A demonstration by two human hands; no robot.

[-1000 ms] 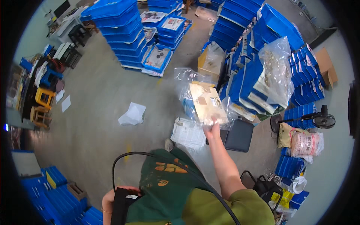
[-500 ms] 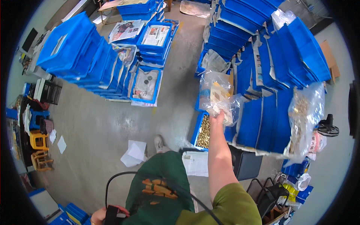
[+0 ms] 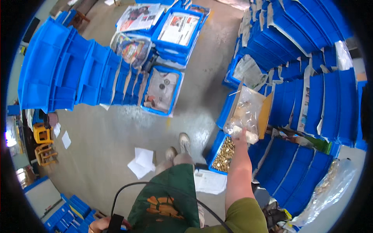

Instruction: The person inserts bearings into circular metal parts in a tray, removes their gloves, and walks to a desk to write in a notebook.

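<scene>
My right arm reaches forward over a blue crate [image 3: 211,157] of small brass-coloured metal parts [image 3: 224,155]. Beyond it, my right hand [image 3: 243,135] is closed on the near end of a clear plastic bag [image 3: 248,110], its fingers partly hidden and blurred. Most of the bag rests within an open cardboard box [image 3: 265,112], which stands against the crates on the right. A white piece [image 3: 252,137] shows beside the hand; I cannot make out what it is. Low at the left edge of my green apron [image 3: 175,186], my left hand [image 3: 100,225] shows only in part, next to a black strap, its fingers hidden.
Tall stacks of blue crates rise at the left [image 3: 58,70] and right [image 3: 303,35]. A crate lined with newspaper [image 3: 161,91] holds two round grey parts. White paper sheets [image 3: 142,163] lie on the floor near my feet. Yellow and wooden stools [image 3: 42,133] stand far left.
My right hand has carried the clear plastic bag to the cardboard box, which now shows more plainly. The view has turned and shifted, and my feet have come into sight.
</scene>
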